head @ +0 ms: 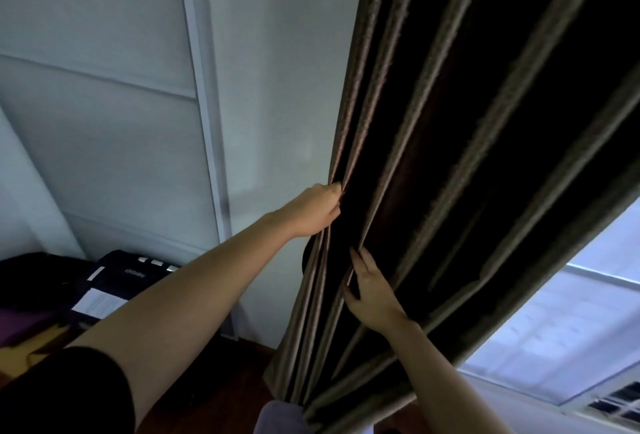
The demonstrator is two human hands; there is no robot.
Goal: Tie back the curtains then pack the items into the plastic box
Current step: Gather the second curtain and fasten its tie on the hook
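Note:
A dark brown pleated curtain [450, 128] hangs across the right half of the view, slanting from top right down to bottom centre. My left hand [313, 210] grips the curtain's left edge, fingers closed round the outer folds. Lower down, my right hand [370, 289] pinches an inner fold, with the thumb and fingers wrapped into the cloth. No tie-back and no plastic box can be seen.
A pale wall [277, 87] and a white panelled wardrobe door [104, 104] stand left of the curtain. Dark bags and papers [100, 289] lie piled at the lower left. A bright window [568, 329] shows at the lower right. The floor [225, 385] below is reddish-brown.

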